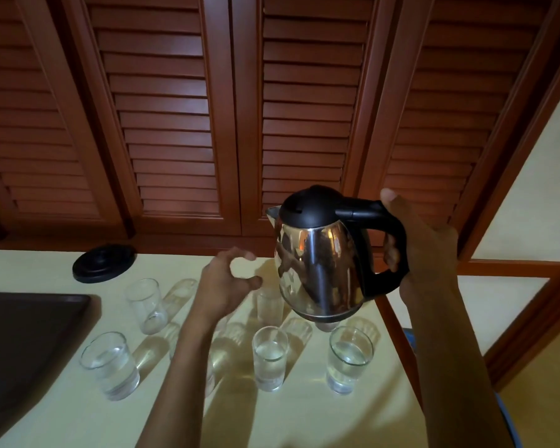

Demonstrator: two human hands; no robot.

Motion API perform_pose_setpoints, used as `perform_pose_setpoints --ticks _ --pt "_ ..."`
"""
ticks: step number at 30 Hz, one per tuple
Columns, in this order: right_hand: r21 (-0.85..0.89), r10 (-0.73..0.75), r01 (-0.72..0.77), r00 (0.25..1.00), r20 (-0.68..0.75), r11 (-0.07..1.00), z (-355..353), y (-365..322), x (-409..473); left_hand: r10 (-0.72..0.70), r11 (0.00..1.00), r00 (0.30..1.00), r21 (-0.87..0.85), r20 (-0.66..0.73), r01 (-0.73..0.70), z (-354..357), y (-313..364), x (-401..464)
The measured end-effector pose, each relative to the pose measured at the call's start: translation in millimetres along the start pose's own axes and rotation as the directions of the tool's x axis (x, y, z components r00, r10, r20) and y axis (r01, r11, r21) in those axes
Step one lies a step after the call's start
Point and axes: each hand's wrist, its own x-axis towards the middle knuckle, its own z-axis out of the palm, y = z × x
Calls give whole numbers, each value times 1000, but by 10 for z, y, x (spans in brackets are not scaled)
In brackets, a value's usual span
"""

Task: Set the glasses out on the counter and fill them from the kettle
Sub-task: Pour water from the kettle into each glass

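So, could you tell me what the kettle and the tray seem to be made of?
The kettle body looks like polished stainless steel, mirroring its surroundings; its lid and handle look like matte black plastic. The tray is dark and smooth, possibly plastic; hard to tell.

Single head-worn wide-angle view, looking forward and down from close above the counter (304, 415). It faces the louvred wooden doors (175, 124) behind the counter, whose lines bow toward the frame edges. Both forearms enter from the lower edge. No second view overlaps it.
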Motion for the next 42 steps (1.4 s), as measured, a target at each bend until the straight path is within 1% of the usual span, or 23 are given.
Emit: perform_pose_setpoints --ticks 2,3,4,6,9,11,13,15,17,18,19,22,23,24,26,28,29,31,34,39,42 --pt "-5 21 -21 1000 15 1000 13 14 4 -2 977 1000 211 -1 2 -184 -72 24" --pt "-9 30 -30 999 21 1000 20 13 5 -13 964 1000 267 23 7 -272 -126 47" --pt "-16 33 -33 999 33 999 29 20 10 -34 958 997 286 65 14 -368 -187 69" --pt "-27 28 -27 998 61 999 48 25 7 -110 962 978 266 177 60 -540 -332 109" --pt "-14 28 -26 994 107 1000 87 43 -13 -217 973 907 154 360 172 -717 -525 140" --pt "-23 97 -95 987 128 995 127 54 -4 -230 973 888 123 398 196 -738 -592 127" --pt "-64 178 -170 972 153 983 176 64 25 -212 977 891 98 402 188 -679 -685 134" --pt "-91 223 -210 958 178 973 220 66 43 -155 987 913 21 378 159 -611 -722 100" --pt "-108 211 -193 958 195 975 261 72 39 -67 983 938 -138 341 121 -578 -720 54" --pt "-108 198 -179 960 199 978 283 76 32 -56 973 946 -193 319 123 -572 -722 39" --pt "-104 184 -166 963 198 981 307 79 20 -56 962 948 -237 315 135 -572 -714 31" --pt "-98 159 -141 966 203 985 385 72 17 -155 921 945 -304 287 243 -587 -706 24" --pt "-97 157 -140 967 202 985 413 58 20 -172 929 952 -281 253 242 -585 -682 6" --pt "-89 155 -140 967 201 986 441 45 25 -183 933 965 -276 186 230 -583 -638 -8" --pt "-74 152 -139 966 208 988 499 19 45 -204 899 975 -377 92 224 -578 -568 -17" --pt "-85 146 -130 961 233 988 557 -25 79 -221 839 973 -497 65 224 -587 -469 -34" --pt "-96 146 -126 957 249 987 584 -54 103 -211 822 975 -528 68 215 -592 -423 -46" --pt "-122 146 -116 948 281 986 626 -131 159 -186 808 978 -553 93 206 -608 -354 -77" --pt "-175 122 -64 932 342 982 686 -276 239 -110 810 984 -561 143 172 -633 -290 -127" --pt "-293 54 83 901 431 953 825 -501 365 -21 837 992 -541 122 84 -613 -156 -170" --pt "-400 33 197 866 499 895 949 -614 433 8 878 990 -476 141 60 -560 -110 -136"
